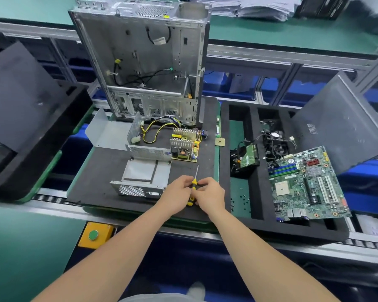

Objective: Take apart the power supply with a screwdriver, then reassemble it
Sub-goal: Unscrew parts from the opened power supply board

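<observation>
Both hands meet on a yellow-and-black screwdriver (pixel 194 183) at 6 o'clock on the dark foam mat (pixel 96 171), its shaft pointing to 12 o'clock. The left hand (pixel 176 191) curls its fingers round the upper handle. The right hand (pixel 210 192) pinches the lower handle from the other side. The tip touches no screw.

The power supply lies in 3 parts at the mat's centre. Its circuit board (pixel 184 146) sits bare at 1 o'clock from the hands, with ribbed heat sinks upright and yellow and black wires (pixel 150 132) looping off toward 10 o'clock. The perforated metal shell (pixel 144 174) lies open just beside the board at 11 o'clock from the hands, a grey pad showing on its floor. The folded cover (pixel 108 135) rests farther out at 10 o'clock.

Dismantling appears complete, and the work seems to stand at the turn toward reassembly. The next move likely calls for 1 hand to free itself, seat the board in the shell, line up the mounting holes and fetch screws.

Behind, at 12 o'clock, an emptied computer case (pixel 144 62) stands upright. At 3 o'clock a foam tray (pixel 254 153) holds a motherboard (pixel 308 184) and loose black screws (pixel 244 195).
</observation>
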`<state>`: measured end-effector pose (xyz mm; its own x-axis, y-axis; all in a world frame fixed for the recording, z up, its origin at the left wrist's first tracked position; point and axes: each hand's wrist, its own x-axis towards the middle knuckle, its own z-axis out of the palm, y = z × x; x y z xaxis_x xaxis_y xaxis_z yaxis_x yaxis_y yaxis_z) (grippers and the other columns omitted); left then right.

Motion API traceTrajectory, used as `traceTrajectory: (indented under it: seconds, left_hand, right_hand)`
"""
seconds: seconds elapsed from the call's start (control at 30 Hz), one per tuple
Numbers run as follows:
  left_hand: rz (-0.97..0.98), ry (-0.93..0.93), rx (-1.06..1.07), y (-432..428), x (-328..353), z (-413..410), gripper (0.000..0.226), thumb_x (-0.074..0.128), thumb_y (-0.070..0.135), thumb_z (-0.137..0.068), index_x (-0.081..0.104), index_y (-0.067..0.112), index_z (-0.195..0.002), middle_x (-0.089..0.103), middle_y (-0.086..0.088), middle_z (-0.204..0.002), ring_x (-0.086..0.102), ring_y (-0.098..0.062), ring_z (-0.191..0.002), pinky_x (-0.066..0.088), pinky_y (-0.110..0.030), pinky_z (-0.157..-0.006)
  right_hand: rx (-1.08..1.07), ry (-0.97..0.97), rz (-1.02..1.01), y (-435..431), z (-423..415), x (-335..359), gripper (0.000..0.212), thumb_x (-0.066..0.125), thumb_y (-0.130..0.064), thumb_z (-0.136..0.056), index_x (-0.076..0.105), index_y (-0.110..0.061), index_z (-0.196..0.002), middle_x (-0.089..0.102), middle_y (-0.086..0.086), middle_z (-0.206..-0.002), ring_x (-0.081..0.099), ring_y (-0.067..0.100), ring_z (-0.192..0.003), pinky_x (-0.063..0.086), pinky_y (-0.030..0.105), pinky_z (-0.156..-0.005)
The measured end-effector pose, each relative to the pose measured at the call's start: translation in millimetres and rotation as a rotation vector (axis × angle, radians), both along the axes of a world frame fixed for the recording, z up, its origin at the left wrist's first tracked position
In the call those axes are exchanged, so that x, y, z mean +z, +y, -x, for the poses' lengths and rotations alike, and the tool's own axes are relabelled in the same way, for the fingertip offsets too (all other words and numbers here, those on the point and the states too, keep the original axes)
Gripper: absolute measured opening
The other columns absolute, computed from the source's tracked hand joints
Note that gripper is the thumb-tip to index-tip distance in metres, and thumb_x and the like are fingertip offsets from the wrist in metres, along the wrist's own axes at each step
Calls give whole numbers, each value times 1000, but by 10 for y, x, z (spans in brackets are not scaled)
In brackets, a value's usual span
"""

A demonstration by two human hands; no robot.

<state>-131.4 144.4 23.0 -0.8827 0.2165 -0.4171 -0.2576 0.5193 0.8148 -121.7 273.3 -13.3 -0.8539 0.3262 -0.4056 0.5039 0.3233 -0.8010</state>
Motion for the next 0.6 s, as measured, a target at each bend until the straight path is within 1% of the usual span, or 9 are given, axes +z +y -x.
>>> traceTrajectory:
  seconds: [0.07, 0.1, 0.2, 0.27, 0.3, 0.37, 0.47, 0.53, 0.6]
  left_hand:
    - [23, 54, -43, -19, 76, 73, 48, 44, 7, -104, 53, 25, -147, 56, 5, -149, 51, -13, -134, 38, -21, -96]
    - [33, 97, -59, -46, 125, 127, 46, 46, 8, -103, 56, 27, -144, 57, 7, -146, 53, -10, -131, 39, -17, -94]
    - [33, 263, -41, -197, 314, 358, 39, 53, 8, -99, 68, 30, -127, 67, 13, -128, 59, -1, -111, 38, 2, -78]
    - [25, 353, 7, -345, 445, 550, 35, 56, 5, -95, 73, 29, -115, 73, 15, -115, 64, 4, -99, 40, 3, -77]
    - [33, 388, 19, -425, 497, 651, 34, 57, 4, -94, 75, 27, -112, 74, 16, -109, 65, 4, -97, 43, 0, -81]
    - [83, 456, 10, -590, 552, 861, 32, 60, 4, -92, 76, 25, -108, 75, 15, -103, 67, 0, -97, 50, -14, -89]
    - [173, 502, -66, -854, 528, 1191, 25, 68, 10, -92, 75, 25, -111, 74, 13, -106, 66, -6, -102, 51, -25, -97]
    - [244, 477, -146, -1018, 458, 1369, 24, 74, 20, -92, 74, 26, -115, 72, 13, -110, 64, -10, -108, 50, -30, -101]
    - [271, 442, -211, -1145, 373, 1483, 22, 78, 30, -90, 75, 29, -112, 71, 14, -108, 64, -10, -108, 51, -32, -101]
  right_hand:
    - [28, -9, -52, -9, 45, 45, 38, 83, -25, -85, 63, -17, -117, 70, 0, -101, 68, 18, -93, 60, 38, -83]
    - [37, 1, -91, -11, 79, 86, 40, 82, -30, -85, 60, -19, -117, 67, -1, -107, 64, 17, -96, 55, 35, -79]
    - [20, 140, -164, 3, 258, 241, 43, 83, -36, -84, 53, -28, -114, 52, -4, -112, 56, 13, -96, 41, 27, -68]
    - [45, 232, -188, 2, 445, 364, 42, 82, -33, -85, 54, -27, -116, 49, -4, -114, 54, 10, -98, 39, 24, -68]
    - [73, 256, -209, -7, 558, 421, 44, 82, -30, -85, 56, -25, -120, 49, -3, -118, 53, 10, -102, 39, 25, -73]
    - [148, 267, -271, -36, 801, 526, 52, 83, -27, -85, 56, -21, -129, 49, 0, -125, 50, 10, -107, 39, 26, -84]
    - [279, 266, -352, -107, 1119, 641, 66, 87, -23, -80, 54, -21, -137, 46, 3, -136, 50, 14, -118, 39, 23, -92]
    - [376, 253, -411, -156, 1297, 655, 82, 90, -21, -76, 49, -22, -146, 38, 6, -151, 45, 24, -138, 41, 31, -110]
    - [473, 170, -495, -197, 1448, 645, 102, 93, -24, -73, 36, -26, -158, 19, 7, -168, 29, 30, -154, 36, 44, -121]
